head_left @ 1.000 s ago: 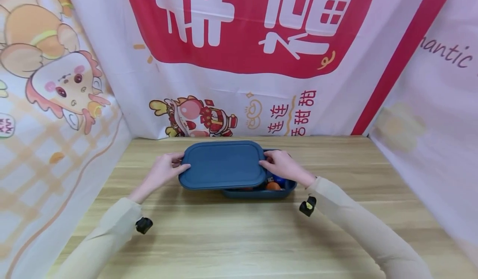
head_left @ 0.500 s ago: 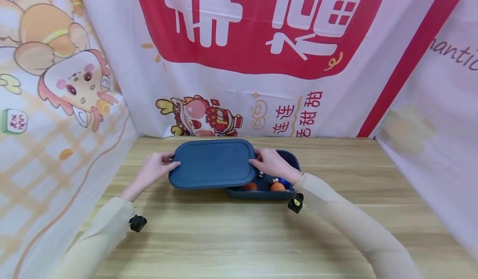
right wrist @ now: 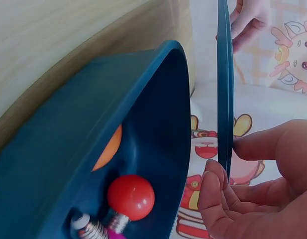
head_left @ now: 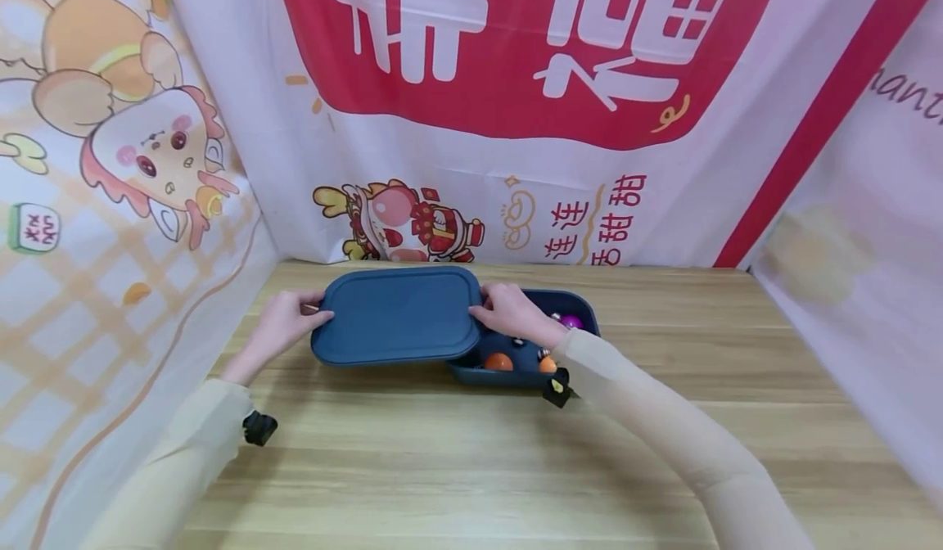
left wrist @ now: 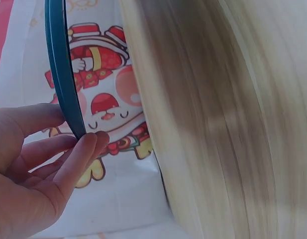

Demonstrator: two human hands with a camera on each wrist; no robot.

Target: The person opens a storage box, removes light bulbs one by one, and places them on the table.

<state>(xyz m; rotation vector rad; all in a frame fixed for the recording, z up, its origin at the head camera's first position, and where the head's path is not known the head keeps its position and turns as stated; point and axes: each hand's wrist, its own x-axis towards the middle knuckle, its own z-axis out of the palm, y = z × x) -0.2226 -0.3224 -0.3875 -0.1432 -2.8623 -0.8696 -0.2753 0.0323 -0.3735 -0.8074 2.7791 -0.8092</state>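
A dark blue rectangular lid (head_left: 401, 314) is held level above the table, with its right end over the left part of an uncovered blue box (head_left: 501, 380). My left hand (head_left: 283, 326) pinches the lid's left end, thumb on top and fingers beneath; the left wrist view shows this grip on the lid's rim (left wrist: 63, 74) closely. My right hand (head_left: 514, 314) pinches the right end, its forearm crossing over the box. Inside the box lie small coloured bulbs: an orange one (head_left: 498, 362), a purple one (head_left: 570, 321) and a red one (right wrist: 131, 197), with metal screw bases (right wrist: 89, 229) showing.
The box stands on a light wood-grain table (head_left: 442, 460) near its back edge. Printed cloth walls (head_left: 516, 153) rise behind and at both sides. A black wrist camera (head_left: 259, 427) sits on the left sleeve, another (head_left: 557, 388) on the right.
Both hands have moved the lid to the left, off the box. More of the box's inside and the bulbs in it now shows. The head view has shifted slightly.
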